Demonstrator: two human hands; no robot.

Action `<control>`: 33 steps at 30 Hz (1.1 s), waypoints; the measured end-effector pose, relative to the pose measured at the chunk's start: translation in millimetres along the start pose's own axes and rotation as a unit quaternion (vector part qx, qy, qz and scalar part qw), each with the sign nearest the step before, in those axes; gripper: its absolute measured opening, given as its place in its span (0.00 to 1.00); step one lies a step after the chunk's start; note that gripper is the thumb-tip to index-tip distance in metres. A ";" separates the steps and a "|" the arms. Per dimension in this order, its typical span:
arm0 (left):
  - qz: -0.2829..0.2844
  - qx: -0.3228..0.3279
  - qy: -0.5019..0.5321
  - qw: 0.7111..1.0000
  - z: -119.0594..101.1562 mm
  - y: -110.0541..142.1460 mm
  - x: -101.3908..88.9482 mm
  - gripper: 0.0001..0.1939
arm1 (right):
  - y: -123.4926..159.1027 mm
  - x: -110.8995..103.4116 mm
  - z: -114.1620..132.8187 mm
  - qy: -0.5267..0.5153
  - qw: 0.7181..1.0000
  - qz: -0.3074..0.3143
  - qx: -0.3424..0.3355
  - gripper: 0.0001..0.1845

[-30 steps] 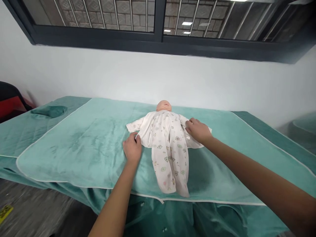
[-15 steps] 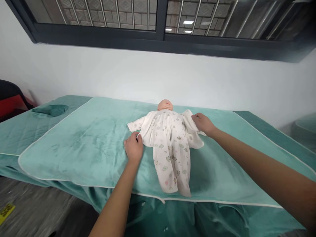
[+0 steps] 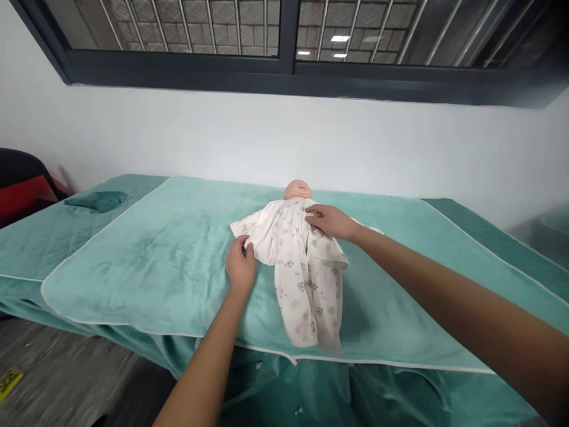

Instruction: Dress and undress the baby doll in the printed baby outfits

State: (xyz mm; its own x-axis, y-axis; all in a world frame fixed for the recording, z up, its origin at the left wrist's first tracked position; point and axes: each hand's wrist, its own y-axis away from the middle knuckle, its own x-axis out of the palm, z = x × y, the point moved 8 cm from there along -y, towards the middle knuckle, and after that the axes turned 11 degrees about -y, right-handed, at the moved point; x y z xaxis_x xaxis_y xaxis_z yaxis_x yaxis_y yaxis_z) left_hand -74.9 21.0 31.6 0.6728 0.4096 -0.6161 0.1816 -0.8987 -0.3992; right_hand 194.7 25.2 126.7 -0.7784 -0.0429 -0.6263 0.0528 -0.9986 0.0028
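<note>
Holding a White Shirt [image 3: 262, 232] on a Doll [image 3: 297, 189]

The doll lay on a light green blanket [image 3: 146, 255], spread over a darker green bed [image 3: 40, 246]. Its head was near the white wall [image 3: 213, 133], and the legs of its suit [image 3: 288, 305] pointed to the front edge. The suit was white with little pictures on it.

The left hand [image 3: 240, 265] was closed, with thumb and finger pinching the edge of the shirt just below one sleeve. The right hand [image 3: 331, 222] was closed too, gripping the other side of the shirt, which was folded over the doll's chest. One sleeve stuck straight out to the side.

A round hole [image 3: 95, 201] was in the bed at the far left. Above the wall was a dark window frame [image 3: 284, 68], and shiny bars [image 3: 211, 26] stood behind the glass.
</note>
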 end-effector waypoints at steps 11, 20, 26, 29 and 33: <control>0.099 0.354 0.005 0.930 -164.4 36.4 -1.7 0.15 | 21.7 8.5 -22.4 -0.068 0.986 -0.135 -0.070 0.21; 0.198 0.182 0.179 0.946 -141.5 15.8 22.0 0.10 | -38.7 -29.8 -18.6 0.039 0.975 -0.212 -0.053 0.17; 0.112 0.015 0.099 0.989 -120.2 -94.4 52.5 0.13 | -80.9 -12.4 -32.7 0.062 0.988 -0.143 0.022 0.20; 0.186 0.034 0.028 0.981 -128.2 -122.3 82.4 0.12 | -87.2 -16.9 -39.3 -0.010 0.993 -0.116 -0.004 0.18; 0.235 0.040 -0.009 0.971 -139.1 -132.1 99.5 0.07 | -88.6 -34.1 -42.7 -0.068 0.983 -0.170 -0.020 0.17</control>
State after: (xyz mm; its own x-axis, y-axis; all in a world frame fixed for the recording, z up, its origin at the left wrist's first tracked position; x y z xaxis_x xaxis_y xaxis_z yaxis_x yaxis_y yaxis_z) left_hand 67.8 158.7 117.6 0.6555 -0.0389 -0.7542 -0.1992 -0.9722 -0.1230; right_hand 243.2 116.5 114.5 -0.8320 0.2864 -0.4752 -0.2024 -0.9541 -0.2205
